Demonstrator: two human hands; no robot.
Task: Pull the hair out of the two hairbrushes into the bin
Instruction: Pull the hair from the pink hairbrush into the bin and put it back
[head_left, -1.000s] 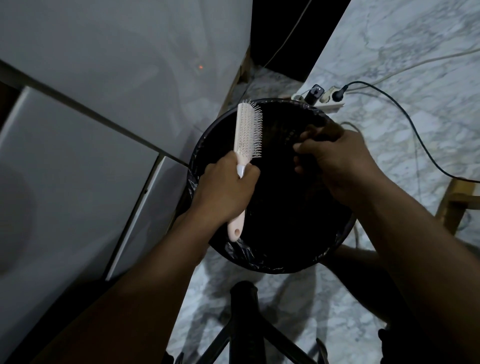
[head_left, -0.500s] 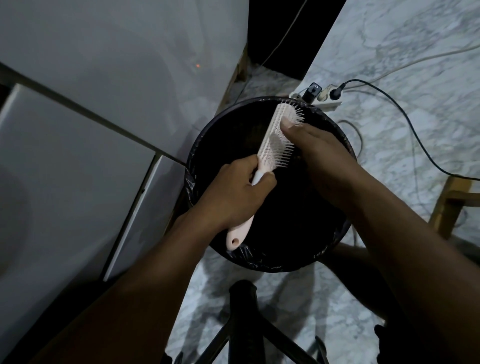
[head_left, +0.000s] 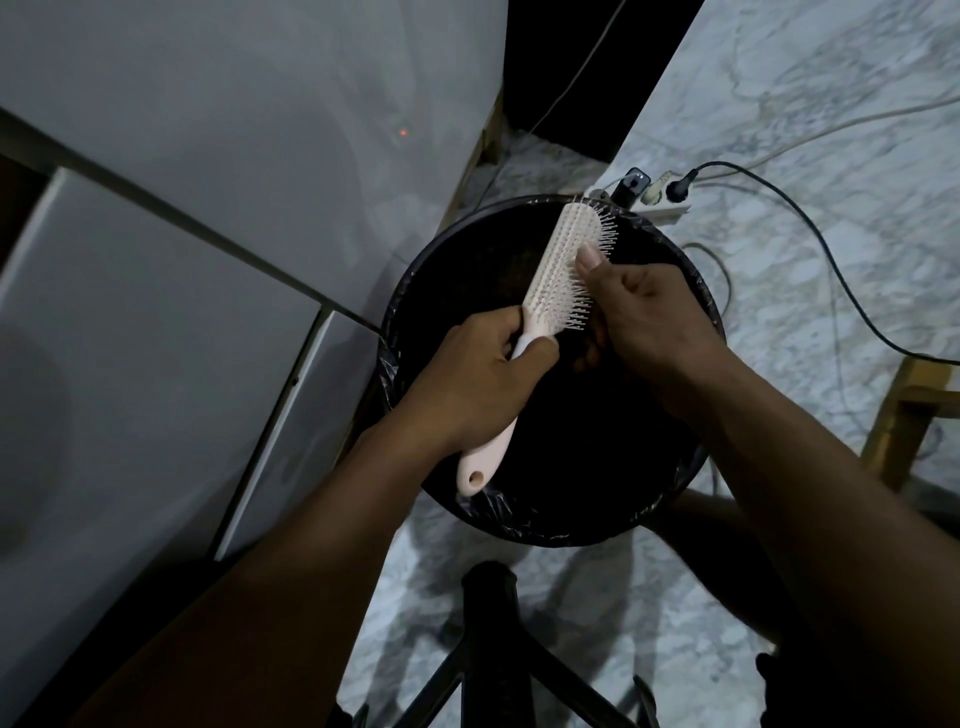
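One brush shows, held over the bin. Your left hand is closed around its handle, a light, stiff thing, so that grip should serve. Your right hand curls against the bristles, thumb pressed in; whether it has hair I cannot tell. Pinch soft strands low, near the bristle roots.

Pale pink hairbrush tilted over round black-lined bin, white bristles rightward

left hand gripping hairbrush over bin, right hand seemingly pinching bristles
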